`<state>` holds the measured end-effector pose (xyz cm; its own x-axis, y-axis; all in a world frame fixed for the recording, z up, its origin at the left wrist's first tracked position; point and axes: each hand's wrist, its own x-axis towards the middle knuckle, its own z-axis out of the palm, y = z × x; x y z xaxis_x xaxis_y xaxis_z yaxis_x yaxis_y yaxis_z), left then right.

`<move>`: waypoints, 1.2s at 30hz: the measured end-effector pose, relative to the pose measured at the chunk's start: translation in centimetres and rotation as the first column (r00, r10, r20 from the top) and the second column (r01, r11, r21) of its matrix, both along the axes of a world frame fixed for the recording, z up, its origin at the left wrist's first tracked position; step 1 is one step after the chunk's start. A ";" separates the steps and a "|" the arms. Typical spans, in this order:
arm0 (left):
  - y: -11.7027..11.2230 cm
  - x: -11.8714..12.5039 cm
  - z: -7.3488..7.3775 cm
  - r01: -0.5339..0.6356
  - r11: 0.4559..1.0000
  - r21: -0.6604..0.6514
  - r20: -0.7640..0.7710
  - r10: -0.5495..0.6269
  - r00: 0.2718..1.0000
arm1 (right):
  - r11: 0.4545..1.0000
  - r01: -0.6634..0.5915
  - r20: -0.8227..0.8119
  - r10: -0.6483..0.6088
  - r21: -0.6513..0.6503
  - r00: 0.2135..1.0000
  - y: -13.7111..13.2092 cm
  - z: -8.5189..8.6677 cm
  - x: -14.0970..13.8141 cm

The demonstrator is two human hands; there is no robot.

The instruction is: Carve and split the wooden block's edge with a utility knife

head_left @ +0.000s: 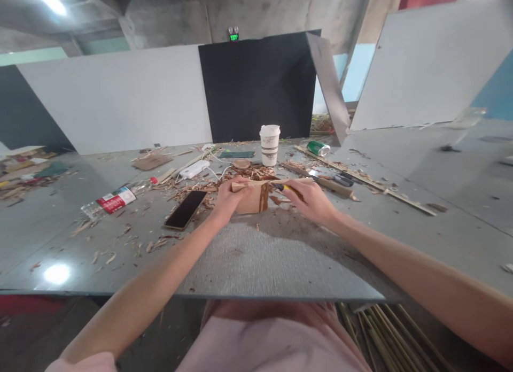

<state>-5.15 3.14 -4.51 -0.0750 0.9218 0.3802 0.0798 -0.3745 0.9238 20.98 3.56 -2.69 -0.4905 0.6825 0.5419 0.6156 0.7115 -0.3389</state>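
Note:
My left hand (227,198) is closed around one end of a thin, light wooden strip (258,183). Under the strip, at the middle of the table, stands a pale brown block (247,202) with a dark, rough band near its right side. My right hand (311,200) is wrapped round a small knife (285,187) with yellow and black on its handle. Its blade end points left, close to the strip; whether it touches the wood I cannot tell. Wood shavings (256,172) lie heaped just behind the block.
A black phone (186,209) and a clear bottle (116,200) lie to the left. Behind are a white power strip (195,169) with a cable and a paper cup (270,146). At right lie a green can (318,148) and a long wooden strip (395,194).

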 end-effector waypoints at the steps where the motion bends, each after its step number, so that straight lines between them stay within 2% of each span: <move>1: 0.0 0.1 -0.1 -0.002 1.000 0.018 -0.051 0.003 0.999 | 0.999 0.005 -0.042 -0.006 -0.036 0.999 0.0 0.0 -0.1; 6: -0.3 0.4 -0.1 0.021 0.995 0.098 -0.208 0.000 0.978 | 0.987 0.039 -0.150 -0.063 -0.155 0.987 -0.5 -0.2 -0.7; 10: -0.7 0.5 0.5 0.067 0.980 0.190 -0.378 0.010 0.926 | 0.976 0.028 -0.192 -0.071 -0.216 0.979 -1.3 -0.7 -1.4; 15: -0.5 0.2 0.3 -0.027 0.972 0.233 -0.511 0.146 0.847 | 0.937 0.010 -0.272 -0.111 -0.349 0.956 -2.8 -1.3 -2.7; 22: -0.1 0.1 -0.4 -0.039 0.963 0.268 -0.456 0.163 0.875 | 0.901 -0.082 -0.364 -0.087 -0.426 0.927 -3.6 -2.3 -3.8; 27: -0.3 0.2 -0.3 -0.026 0.964 0.264 -0.380 0.129 0.916 | 0.929 -0.164 -0.536 -0.042 -0.331 0.843 -4.0 -2.1 -3.9; 32: -0.7 0.2 0.0 0.032 0.945 0.325 -0.358 0.092 0.929 | 0.911 -0.105 -0.357 -0.049 -0.399 0.933 -3.9 -1.5 -3.8; 36: -0.8 0.2 0.0 0.048 0.941 0.335 -0.339 0.073 0.938 | 0.899 -0.118 -0.354 -0.044 -0.421 0.934 -3.6 -1.7 -3.8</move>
<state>-4.91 2.34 -4.47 0.1044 0.7361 0.6688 0.3737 -0.6523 0.6595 17.17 -0.08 -4.42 -0.3560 0.8710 0.3385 0.3772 0.4654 -0.8007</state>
